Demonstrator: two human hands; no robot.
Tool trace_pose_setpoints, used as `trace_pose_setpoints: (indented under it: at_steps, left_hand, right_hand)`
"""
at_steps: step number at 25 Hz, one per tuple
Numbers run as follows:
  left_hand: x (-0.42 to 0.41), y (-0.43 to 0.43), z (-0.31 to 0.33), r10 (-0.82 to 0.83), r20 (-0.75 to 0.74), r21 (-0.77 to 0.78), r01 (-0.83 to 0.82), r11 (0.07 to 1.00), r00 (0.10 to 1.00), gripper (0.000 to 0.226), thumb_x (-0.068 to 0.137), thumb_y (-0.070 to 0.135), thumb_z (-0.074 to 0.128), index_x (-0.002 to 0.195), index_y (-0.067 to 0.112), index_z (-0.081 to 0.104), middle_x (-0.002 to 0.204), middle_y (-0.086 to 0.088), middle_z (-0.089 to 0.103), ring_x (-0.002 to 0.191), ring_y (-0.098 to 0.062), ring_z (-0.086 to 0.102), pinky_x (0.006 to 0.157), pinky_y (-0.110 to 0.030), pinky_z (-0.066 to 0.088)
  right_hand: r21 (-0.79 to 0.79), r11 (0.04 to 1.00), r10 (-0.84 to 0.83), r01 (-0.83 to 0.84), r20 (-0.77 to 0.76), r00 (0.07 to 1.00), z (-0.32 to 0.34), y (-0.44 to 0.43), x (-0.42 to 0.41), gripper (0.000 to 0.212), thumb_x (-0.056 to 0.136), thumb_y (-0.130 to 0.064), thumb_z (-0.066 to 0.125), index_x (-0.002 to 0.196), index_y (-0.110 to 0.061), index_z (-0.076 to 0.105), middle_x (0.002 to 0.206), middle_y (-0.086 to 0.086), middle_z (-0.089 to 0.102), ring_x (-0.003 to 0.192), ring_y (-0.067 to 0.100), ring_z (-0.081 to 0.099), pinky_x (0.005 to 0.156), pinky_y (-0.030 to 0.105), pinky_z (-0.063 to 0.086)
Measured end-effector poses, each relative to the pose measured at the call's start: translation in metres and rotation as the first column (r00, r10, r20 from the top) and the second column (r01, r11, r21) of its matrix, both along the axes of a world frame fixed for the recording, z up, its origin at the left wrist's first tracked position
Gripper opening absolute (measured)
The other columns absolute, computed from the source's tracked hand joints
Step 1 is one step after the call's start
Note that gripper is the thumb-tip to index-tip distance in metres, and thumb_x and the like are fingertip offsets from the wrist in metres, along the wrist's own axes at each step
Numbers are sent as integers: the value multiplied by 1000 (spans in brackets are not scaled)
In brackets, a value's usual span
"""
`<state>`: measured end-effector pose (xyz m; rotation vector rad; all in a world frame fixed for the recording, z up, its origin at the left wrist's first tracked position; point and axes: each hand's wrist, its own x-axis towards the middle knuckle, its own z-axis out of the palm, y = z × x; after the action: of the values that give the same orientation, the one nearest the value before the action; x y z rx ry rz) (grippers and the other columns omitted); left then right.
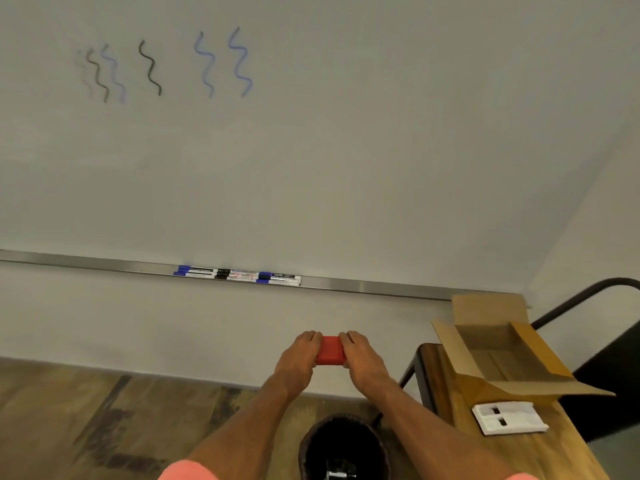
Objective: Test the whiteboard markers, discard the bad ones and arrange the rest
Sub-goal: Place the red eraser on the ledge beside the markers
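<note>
Several whiteboard markers (238,275) with blue and black caps lie in rows on the metal tray (104,265) under the whiteboard (346,133). Wavy black and blue test lines (156,67) mark the board's upper left. A red block, likely an eraser (330,349), is held between my left hand (298,355) and my right hand (362,356), in front of the wall below the tray. Each hand grips one end of it.
A black bin (343,448) stands on the floor below my arms, with something dark inside. At the right, a wooden table (519,455) carries an open cardboard box (502,348) and a white foam insert (509,417). A dark chair (602,358) stands behind it.
</note>
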<state>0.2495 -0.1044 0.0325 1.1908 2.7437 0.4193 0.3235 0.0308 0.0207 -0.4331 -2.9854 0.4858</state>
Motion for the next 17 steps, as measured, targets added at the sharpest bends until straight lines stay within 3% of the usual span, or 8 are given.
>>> trace_pose_setpoints:
  at_steps: [5, 11, 17]
  left_hand:
    - [-44, 14, 7, 23, -60, 8, -23, 1000, 998, 65, 92, 8, 55, 147, 13, 20, 151, -7, 27, 137, -22, 30, 110, -36, 36]
    - [-100, 46, 10, 52, -46, 15, -51, 999, 998, 66, 91, 5, 54, 147, 13, 20, 151, -6, 27, 138, -20, 28, 106, -35, 40]
    - [-143, 82, 10, 58, -81, 41, -55, 998, 995, 65, 91, 3, 53, 146, 9, 19, 151, -8, 25, 140, -21, 22, 112, -31, 30]
  right_hand:
    - [-61, 998, -35, 35, 6, 999, 8, 13, -50, 55, 95, -12, 52, 144, -12, 27, 146, 9, 32, 129, 22, 38, 105, 36, 41]
    - [69, 996, 51, -50, -26, 998, 10, 53, -111, 64, 90, -6, 54, 146, -11, 23, 147, 5, 28, 134, 19, 32, 102, 33, 43]
    - [95, 995, 44, -43, -5, 999, 6, 85, -158, 65, 87, -8, 59, 143, -12, 26, 144, 6, 32, 132, 19, 33, 99, 33, 45]
